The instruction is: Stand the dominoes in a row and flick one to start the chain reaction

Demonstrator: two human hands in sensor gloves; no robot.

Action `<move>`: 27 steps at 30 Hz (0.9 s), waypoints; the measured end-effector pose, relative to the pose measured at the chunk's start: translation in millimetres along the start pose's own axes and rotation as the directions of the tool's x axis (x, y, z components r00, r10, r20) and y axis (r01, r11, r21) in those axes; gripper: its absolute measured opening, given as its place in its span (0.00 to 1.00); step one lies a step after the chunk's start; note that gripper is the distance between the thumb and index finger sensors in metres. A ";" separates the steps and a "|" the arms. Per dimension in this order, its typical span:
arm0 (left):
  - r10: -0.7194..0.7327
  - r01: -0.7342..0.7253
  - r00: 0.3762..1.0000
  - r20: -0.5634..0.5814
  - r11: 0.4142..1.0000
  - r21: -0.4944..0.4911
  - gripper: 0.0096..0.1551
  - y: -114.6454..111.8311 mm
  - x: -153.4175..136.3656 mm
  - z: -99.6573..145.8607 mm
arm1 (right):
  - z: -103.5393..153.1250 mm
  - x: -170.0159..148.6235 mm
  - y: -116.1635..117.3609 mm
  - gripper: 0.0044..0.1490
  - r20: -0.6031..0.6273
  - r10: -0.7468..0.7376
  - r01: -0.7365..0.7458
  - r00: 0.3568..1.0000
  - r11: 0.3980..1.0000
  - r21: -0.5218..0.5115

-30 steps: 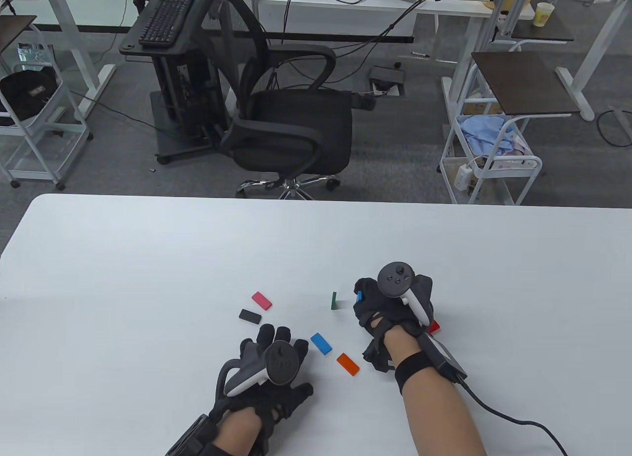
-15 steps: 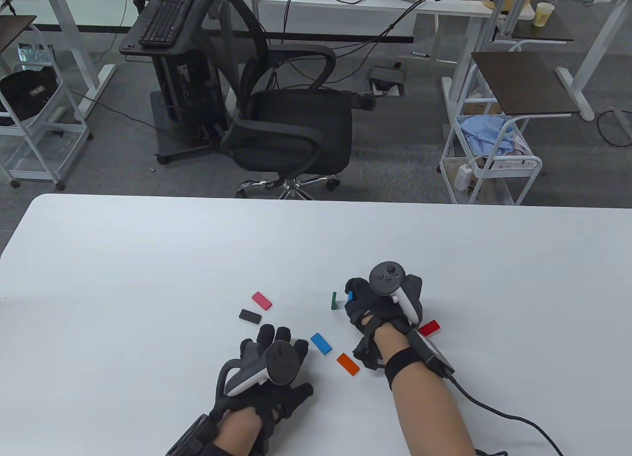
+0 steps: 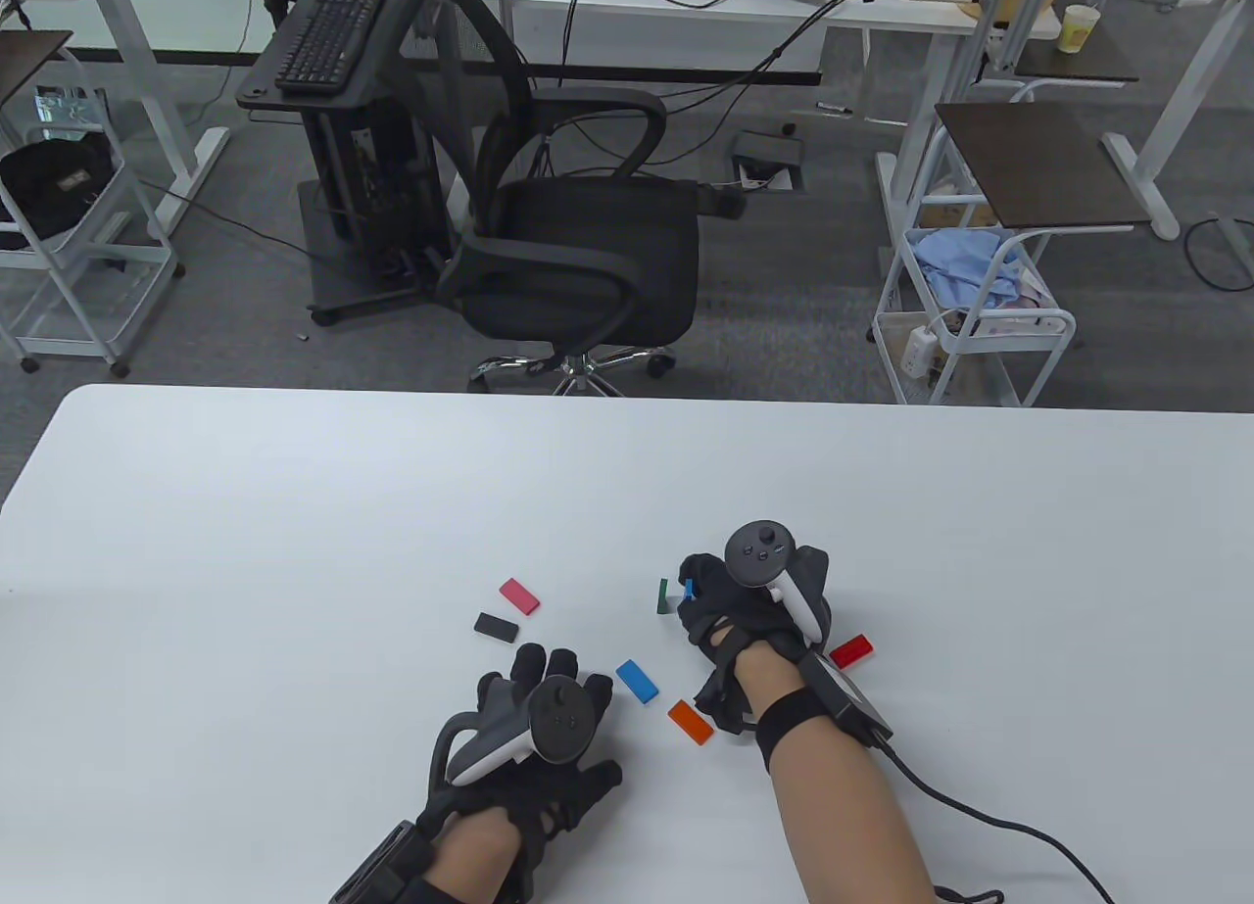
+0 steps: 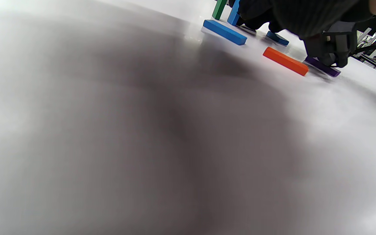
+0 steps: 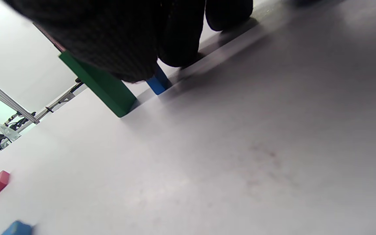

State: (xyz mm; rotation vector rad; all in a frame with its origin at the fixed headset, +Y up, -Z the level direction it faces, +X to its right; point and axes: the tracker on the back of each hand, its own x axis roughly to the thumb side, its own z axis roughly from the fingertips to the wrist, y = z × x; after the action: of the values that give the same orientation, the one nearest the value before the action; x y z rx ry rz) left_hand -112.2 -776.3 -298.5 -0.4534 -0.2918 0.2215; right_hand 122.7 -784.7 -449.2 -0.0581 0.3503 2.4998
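— On the white table (image 3: 294, 512), what's the biggest thing going on?

— Two gloved hands. The left hand (image 3: 534, 737) lies flat near the front edge, fingers spread and straight, holding nothing. The right hand (image 3: 754, 600) is further out, fingers curled round a small blue domino (image 3: 689, 589), setting it on end just beside a green domino (image 3: 663, 596) that already stands upright.

— Touching each other?

— Close, but the right wrist view shows a slim gap between the two at table level. The blue one's base looks to be on the surface or nearly so.

— And the rest of the pieces?

— All lying flat: a larger blue domino (image 3: 637, 680) and an orange domino (image 3: 691, 723) between the hands, a red domino (image 3: 850, 650) right of the right wrist, a pink domino (image 3: 519, 595) and a black domino (image 3: 496, 627) off to the left. The left wrist view also shows a purple one (image 4: 321, 66) under the right wrist.

— So which step?

— Early row-building, I'd judge: second piece going up. Next calls for a gentle release without nudging the green one, then fetching another flat piece.
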 end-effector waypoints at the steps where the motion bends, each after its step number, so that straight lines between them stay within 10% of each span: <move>1: 0.000 0.000 1.000 0.000 1.000 0.001 0.50 0.0 0.0 0.0 | 0.2 0.0 0.0 0.34 0.001 0.003 -0.003 1.000 1.000 0.000; 14: 0.002 -0.002 1.000 0.001 1.000 0.004 0.50 0.3 -0.2 -0.1 | 6.5 -1.0 -7.9 0.40 0.027 0.008 -0.009 1.000 0.999 0.032; 27: 0.000 0.000 1.000 -0.001 1.000 0.007 0.50 0.1 -0.5 -0.3 | 22.4 -10.4 -72.7 0.40 -0.019 0.090 -0.091 0.996 0.994 -0.062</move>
State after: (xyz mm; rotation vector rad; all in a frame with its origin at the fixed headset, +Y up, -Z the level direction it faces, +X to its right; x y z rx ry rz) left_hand -112.6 -776.4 -299.0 -0.4465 -0.2903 0.2225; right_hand 174.2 -727.9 -443.5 -0.0897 0.2874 2.6009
